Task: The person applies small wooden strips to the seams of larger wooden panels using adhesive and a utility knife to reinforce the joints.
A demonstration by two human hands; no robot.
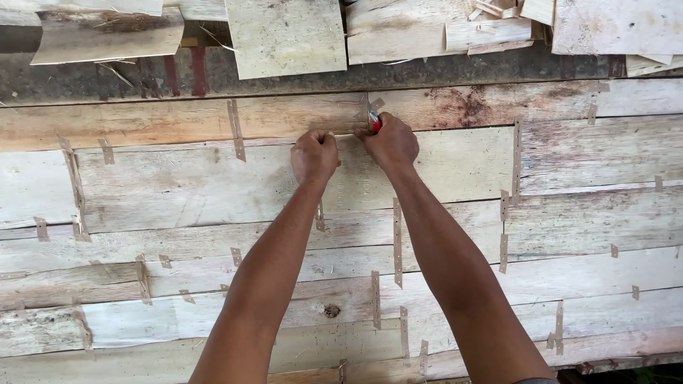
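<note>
Pale veneer sheets (178, 192), patched with strips of brown tape (397, 242), cover the work surface beneath two outstretched arms.

Right hand (393, 142) is clenched around a red-handled cutter (373, 121), its blade on a seam near the far edge; left hand (314, 155), fingers curled shut, presses the sheet just beside it. Loose veneer offcuts (284, 35) lie stacked beyond.

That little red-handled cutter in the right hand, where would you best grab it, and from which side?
Probably by its red handle, coming from the near side, as the right hand does. The handle is the only thick part showing; the thin metal tip points away toward the far edge of the veneer sheet. The left hand presses the sheet just beside it, so approaching from the right keeps clear of it.
</note>
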